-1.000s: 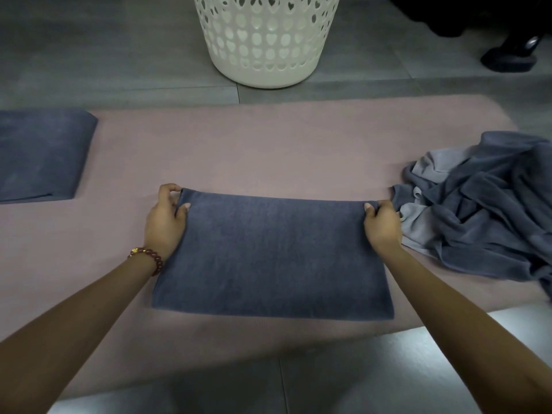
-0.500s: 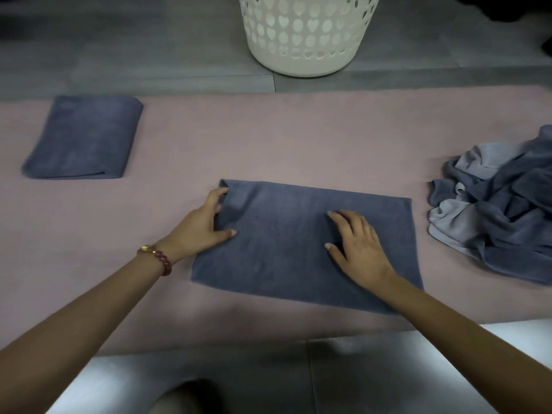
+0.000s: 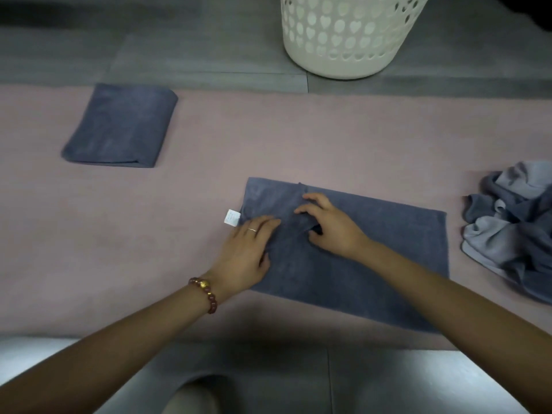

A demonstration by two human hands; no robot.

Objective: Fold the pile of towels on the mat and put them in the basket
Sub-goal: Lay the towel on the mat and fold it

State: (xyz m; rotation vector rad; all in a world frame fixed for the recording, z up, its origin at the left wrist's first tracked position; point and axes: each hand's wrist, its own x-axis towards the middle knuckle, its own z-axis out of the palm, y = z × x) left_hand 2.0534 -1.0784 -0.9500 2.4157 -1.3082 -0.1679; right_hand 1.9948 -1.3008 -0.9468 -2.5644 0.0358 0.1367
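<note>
Illumination dim and diffuse. Pale glare on the floor (image 3: 33, 357) at both near corners. Soft shadow lies along the near edge of the mat (image 3: 268, 138). Frame edges bow from wide-angle distortion; detail slightly soft throughout.

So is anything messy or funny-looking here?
A little. The flat towel is puckered into a ridge where the right hand pinches it, next to the left hand. Its white tag pokes out past the left edge. The pile of towels on the right is a crumpled heap.
</note>
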